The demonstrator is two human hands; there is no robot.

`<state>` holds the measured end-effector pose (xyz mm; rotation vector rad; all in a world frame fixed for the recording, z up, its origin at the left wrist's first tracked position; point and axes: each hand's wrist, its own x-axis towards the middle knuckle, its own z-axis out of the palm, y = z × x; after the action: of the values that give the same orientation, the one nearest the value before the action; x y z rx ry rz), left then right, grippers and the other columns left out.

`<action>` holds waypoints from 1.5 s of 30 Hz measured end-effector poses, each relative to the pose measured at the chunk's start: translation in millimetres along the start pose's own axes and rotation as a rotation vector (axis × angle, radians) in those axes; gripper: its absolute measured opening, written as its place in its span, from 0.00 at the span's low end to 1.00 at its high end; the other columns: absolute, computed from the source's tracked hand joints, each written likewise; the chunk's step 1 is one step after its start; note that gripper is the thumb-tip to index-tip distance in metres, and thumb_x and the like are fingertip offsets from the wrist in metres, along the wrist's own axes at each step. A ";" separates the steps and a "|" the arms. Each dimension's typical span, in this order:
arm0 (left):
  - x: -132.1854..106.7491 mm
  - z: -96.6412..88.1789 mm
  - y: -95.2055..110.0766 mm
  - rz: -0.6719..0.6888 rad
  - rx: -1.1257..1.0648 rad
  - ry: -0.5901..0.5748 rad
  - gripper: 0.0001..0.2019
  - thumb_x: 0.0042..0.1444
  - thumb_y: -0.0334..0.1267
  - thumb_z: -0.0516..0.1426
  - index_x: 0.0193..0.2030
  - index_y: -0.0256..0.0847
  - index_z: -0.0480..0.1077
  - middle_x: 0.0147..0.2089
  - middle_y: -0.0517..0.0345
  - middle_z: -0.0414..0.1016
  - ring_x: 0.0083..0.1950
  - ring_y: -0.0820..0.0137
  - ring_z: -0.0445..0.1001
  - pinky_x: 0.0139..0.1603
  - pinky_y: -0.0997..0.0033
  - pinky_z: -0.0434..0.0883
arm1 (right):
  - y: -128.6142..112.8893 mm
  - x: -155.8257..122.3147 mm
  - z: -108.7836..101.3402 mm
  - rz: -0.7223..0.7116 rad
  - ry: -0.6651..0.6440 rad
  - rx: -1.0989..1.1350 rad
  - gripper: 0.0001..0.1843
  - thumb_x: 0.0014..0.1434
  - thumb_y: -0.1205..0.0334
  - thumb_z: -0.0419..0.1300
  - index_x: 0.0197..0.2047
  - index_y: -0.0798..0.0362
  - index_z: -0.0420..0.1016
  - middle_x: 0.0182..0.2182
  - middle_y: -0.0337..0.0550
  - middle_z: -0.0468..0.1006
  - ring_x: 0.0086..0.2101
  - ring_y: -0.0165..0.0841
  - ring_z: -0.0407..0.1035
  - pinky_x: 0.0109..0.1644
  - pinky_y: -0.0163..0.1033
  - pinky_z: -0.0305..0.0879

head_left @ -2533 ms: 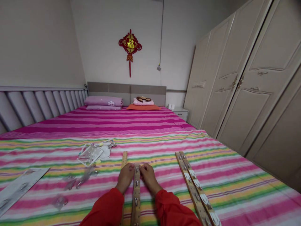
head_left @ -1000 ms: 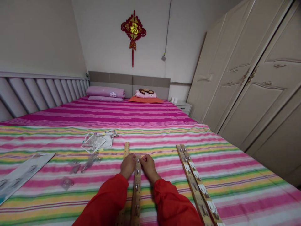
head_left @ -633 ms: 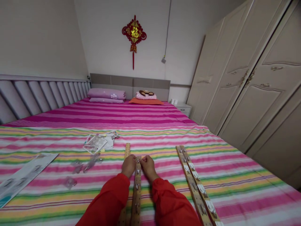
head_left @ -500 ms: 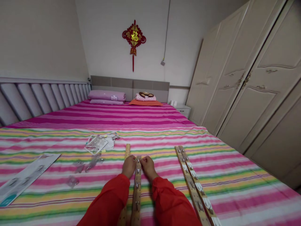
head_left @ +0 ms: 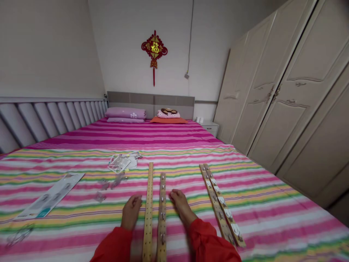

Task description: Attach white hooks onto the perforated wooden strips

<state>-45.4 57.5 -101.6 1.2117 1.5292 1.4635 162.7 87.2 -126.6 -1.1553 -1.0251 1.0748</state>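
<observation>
My left hand hovers just left of a bare wooden strip with rows of small holes. Its fingers are loosely bent and slightly apart, with nothing seen in them. To the right of that strip lies a second wooden strip, with several metal hooks on clear pads along its length. My right hand is beside this hooked strip, apart from it, fingers loosely curled and holding nothing visible. Two more strips lie side by side farther right: one carries mostly metal hooks, the other several white hooks.
Clear plastic packets and cards lie left of the strips, with small clear pieces nearer. A long white card and a wire-like loop are at far left. Striped cloth covers the bed; wardrobes line the right.
Both hands have let go of the far end of the hooked strip and drawn apart, left hand to the left, right hand to the right. The view has shifted slightly.
</observation>
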 end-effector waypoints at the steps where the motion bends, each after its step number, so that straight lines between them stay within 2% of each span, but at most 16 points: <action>1: -10.4 -4.4 -5.3 0.010 0.005 0.027 0.24 0.40 0.60 0.57 0.32 0.40 0.71 0.27 0.58 0.74 0.32 0.66 0.74 0.35 0.68 0.72 | -0.7 -12.2 -2.5 0.013 0.007 0.009 0.15 0.43 0.50 0.57 0.30 0.53 0.67 0.18 0.34 0.68 0.20 0.30 0.64 0.25 0.35 0.61; 7: -56.0 -12.7 -18.2 0.112 0.134 -0.005 0.19 0.49 0.54 0.54 0.37 0.41 0.72 0.36 0.53 0.76 0.38 0.64 0.74 0.42 0.66 0.72 | -5.3 -94.0 -11.8 0.083 0.096 0.180 0.16 0.42 0.51 0.62 0.31 0.51 0.69 0.20 0.35 0.67 0.23 0.32 0.65 0.28 0.36 0.63; 12: -63.1 -15.0 -16.4 0.108 0.096 0.015 0.19 0.46 0.54 0.56 0.36 0.40 0.72 0.36 0.53 0.77 0.38 0.64 0.74 0.41 0.65 0.72 | 6.0 -165.0 -20.5 0.175 0.116 0.246 0.17 0.43 0.46 0.64 0.29 0.51 0.70 0.17 0.34 0.66 0.18 0.30 0.62 0.21 0.33 0.57; 15: -61.5 -15.6 -16.3 0.100 0.074 0.015 0.19 0.44 0.54 0.57 0.34 0.40 0.72 0.33 0.54 0.77 0.36 0.64 0.75 0.39 0.65 0.72 | 20.4 -200.9 -23.4 0.326 0.050 0.252 0.20 0.41 0.44 0.66 0.24 0.53 0.70 0.18 0.37 0.71 0.15 0.27 0.62 0.17 0.31 0.53; 18: -61.7 -14.4 -16.8 0.127 0.077 0.042 0.19 0.44 0.54 0.56 0.32 0.40 0.72 0.30 0.55 0.76 0.33 0.65 0.74 0.38 0.64 0.72 | 26.2 -223.4 -21.2 0.453 -0.089 0.314 0.20 0.38 0.51 0.70 0.30 0.56 0.74 0.24 0.43 0.78 0.18 0.30 0.69 0.18 0.31 0.57; 22: -63.9 -12.5 -17.9 0.144 0.086 0.068 0.18 0.44 0.53 0.56 0.32 0.40 0.72 0.29 0.55 0.75 0.32 0.66 0.73 0.36 0.66 0.72 | 13.2 -231.0 -11.6 0.509 -0.186 0.437 0.25 0.32 0.64 0.74 0.37 0.56 0.77 0.32 0.45 0.81 0.28 0.35 0.76 0.23 0.32 0.65; 26: -65.3 -11.8 -16.8 0.146 0.098 0.086 0.18 0.43 0.53 0.56 0.32 0.40 0.72 0.29 0.56 0.75 0.31 0.67 0.73 0.35 0.66 0.72 | -3.0 -230.0 -4.0 0.483 -0.228 0.489 0.20 0.38 0.62 0.73 0.36 0.57 0.77 0.30 0.44 0.80 0.28 0.33 0.76 0.26 0.31 0.66; 29: -66.4 -12.0 -15.1 0.146 0.104 0.090 0.17 0.43 0.52 0.55 0.32 0.40 0.72 0.29 0.56 0.75 0.31 0.67 0.72 0.34 0.67 0.72 | -6.8 -230.6 -3.8 0.452 -0.212 0.529 0.19 0.42 0.60 0.72 0.38 0.57 0.77 0.34 0.46 0.81 0.27 0.32 0.76 0.26 0.31 0.67; 34: -66.4 -13.3 -16.8 0.170 0.150 0.098 0.17 0.43 0.51 0.55 0.33 0.40 0.72 0.29 0.56 0.74 0.30 0.68 0.71 0.33 0.67 0.71 | -3.5 -228.1 -8.8 0.454 -0.211 0.588 0.18 0.40 0.61 0.72 0.36 0.57 0.78 0.33 0.45 0.81 0.26 0.32 0.76 0.25 0.31 0.67; 39: -65.0 -14.4 -19.6 0.196 0.197 0.101 0.18 0.43 0.52 0.54 0.33 0.40 0.73 0.28 0.57 0.73 0.28 0.68 0.71 0.31 0.68 0.71 | 0.0 -219.7 -24.0 0.504 -0.168 0.704 0.17 0.38 0.62 0.73 0.33 0.58 0.78 0.28 0.44 0.81 0.23 0.31 0.75 0.24 0.32 0.67; 45: -65.2 -15.8 -21.5 0.195 0.241 0.099 0.19 0.43 0.52 0.54 0.33 0.40 0.73 0.28 0.57 0.72 0.28 0.68 0.70 0.30 0.69 0.71 | -3.1 -212.6 -66.0 0.489 -0.165 0.749 0.17 0.37 0.66 0.73 0.33 0.60 0.79 0.27 0.48 0.82 0.23 0.29 0.73 0.28 0.31 0.68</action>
<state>-42.2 -7.4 -128.6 1.4843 1.7339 1.5140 187.9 -133.3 -144.3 -0.7053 -0.3717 1.7704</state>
